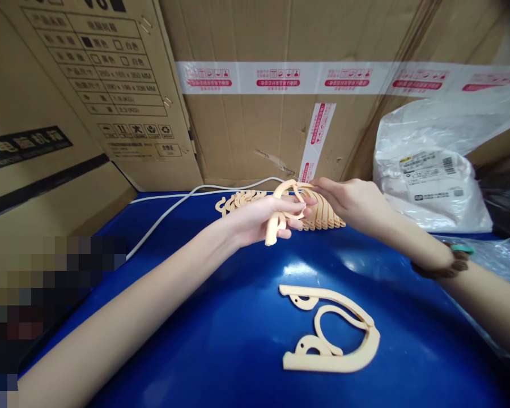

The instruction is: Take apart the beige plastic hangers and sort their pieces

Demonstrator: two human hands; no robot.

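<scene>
A cream plastic folding hanger (272,231) is gripped in my left hand (259,218), whose fingers wrap round it from below. My right hand (352,204) pinches the far end of the same hanger, near its curved joint; its fingertips are partly hidden. Closer to me, another cream folding hanger (338,362) lies folded on the blue table (221,334), with a loop between its two arms. Behind my hands sit a pile of small cream hooks (242,199) and a row of cream hanger arms (325,212), partly covered by my hands.
Cardboard boxes (242,130) stand along the back and the left (89,164). A white cable (165,218) runs across the table's rear left. To the right are a white plastic bag (433,170) with a label and clear plastic wrap (493,260).
</scene>
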